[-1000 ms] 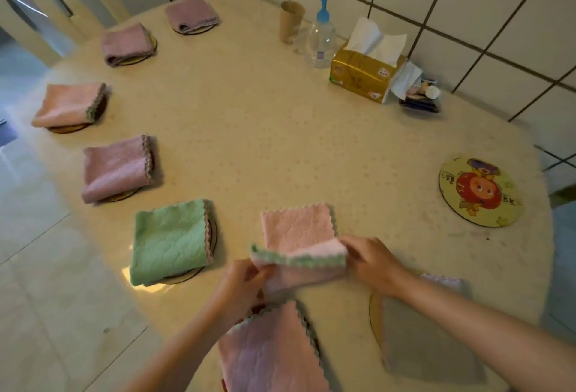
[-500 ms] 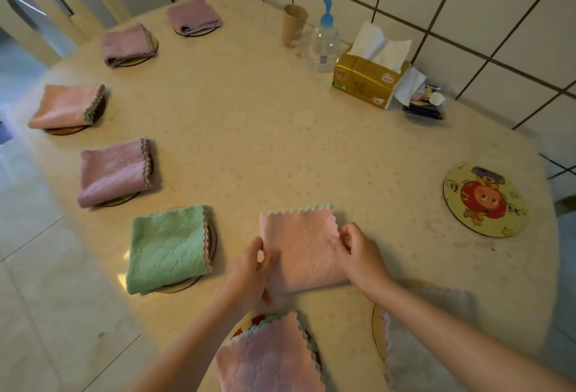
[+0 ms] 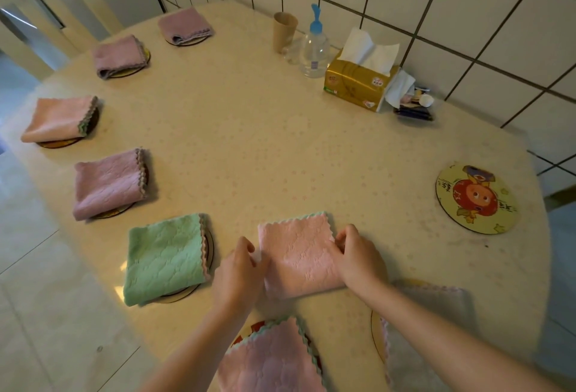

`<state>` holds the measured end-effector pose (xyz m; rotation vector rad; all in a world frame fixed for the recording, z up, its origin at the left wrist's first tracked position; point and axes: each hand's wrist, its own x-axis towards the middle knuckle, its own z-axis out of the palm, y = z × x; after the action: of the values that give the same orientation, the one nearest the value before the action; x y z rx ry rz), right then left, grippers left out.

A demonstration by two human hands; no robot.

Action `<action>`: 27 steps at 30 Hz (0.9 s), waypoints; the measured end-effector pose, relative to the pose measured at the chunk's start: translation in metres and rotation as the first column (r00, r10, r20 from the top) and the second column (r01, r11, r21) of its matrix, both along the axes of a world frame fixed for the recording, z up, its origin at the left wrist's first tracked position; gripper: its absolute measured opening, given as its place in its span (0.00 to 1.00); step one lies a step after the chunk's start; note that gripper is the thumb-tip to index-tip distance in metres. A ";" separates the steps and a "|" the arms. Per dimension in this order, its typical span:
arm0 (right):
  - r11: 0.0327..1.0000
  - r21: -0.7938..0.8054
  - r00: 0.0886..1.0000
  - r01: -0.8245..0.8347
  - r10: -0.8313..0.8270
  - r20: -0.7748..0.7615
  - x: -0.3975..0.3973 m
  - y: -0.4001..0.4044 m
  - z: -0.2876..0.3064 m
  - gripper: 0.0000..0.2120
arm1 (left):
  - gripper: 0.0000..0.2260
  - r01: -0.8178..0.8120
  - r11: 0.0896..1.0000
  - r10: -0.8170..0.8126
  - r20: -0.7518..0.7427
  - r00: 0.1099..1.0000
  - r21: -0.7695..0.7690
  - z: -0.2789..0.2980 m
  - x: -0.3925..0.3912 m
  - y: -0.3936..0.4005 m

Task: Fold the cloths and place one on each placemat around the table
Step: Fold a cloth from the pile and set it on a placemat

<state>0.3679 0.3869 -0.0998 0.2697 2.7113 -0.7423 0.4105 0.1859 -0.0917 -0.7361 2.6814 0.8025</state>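
Pink cloth (image 3: 297, 256) between both hands (image 3: 299, 267)

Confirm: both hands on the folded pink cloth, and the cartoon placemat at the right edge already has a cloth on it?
Not quite. The head view shows the cartoon placemat bare. The left hand and right hand do hold the pink cloth.

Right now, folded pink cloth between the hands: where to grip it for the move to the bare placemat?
Probably pinch the pink cloth at its left and right edges, where the left hand and right hand already sit. It lies flat and layered, so two side grips should keep the fold.
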 end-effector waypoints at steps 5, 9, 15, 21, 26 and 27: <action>0.997 0.012 0.995 -0.077 0.077 0.062 0.001 -0.002 0.005 0.22 | 0.15 -0.252 0.910 0.247 0.058 0.967 0.328 0.003 -0.021 0.008; 0.998 0.033 0.994 -0.046 0.042 0.099 -0.004 -0.005 0.005 0.22 | 0.12 -0.365 0.820 0.314 0.186 0.931 0.441 0.007 -0.035 0.013; 1.000 -0.004 0.990 0.010 -0.009 0.140 -0.002 -0.010 0.004 0.20 | 0.07 -0.344 0.614 0.243 0.244 0.939 0.711 0.032 -0.039 0.020; 0.929 -0.300 0.966 0.215 -0.158 0.203 -0.001 0.004 0.015 0.30 | 0.14 -0.298 0.329 0.212 0.237 0.948 0.896 0.065 -0.031 0.024; 0.423 -0.614 0.742 0.666 -0.301 0.599 0.021 0.029 0.046 0.24 | 0.21 -0.248 0.199 0.245 0.197 0.949 0.948 0.079 -0.012 0.047; 0.299 -0.633 0.699 0.715 -0.256 0.668 0.027 0.036 0.056 0.19 | 0.20 -0.233 0.179 0.255 0.184 0.949 0.956 0.083 -0.007 0.055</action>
<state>0.3953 0.4234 -0.0438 0.9282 1.4212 -1.8664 0.4039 0.2410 -0.0091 -0.7293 1.3872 2.2474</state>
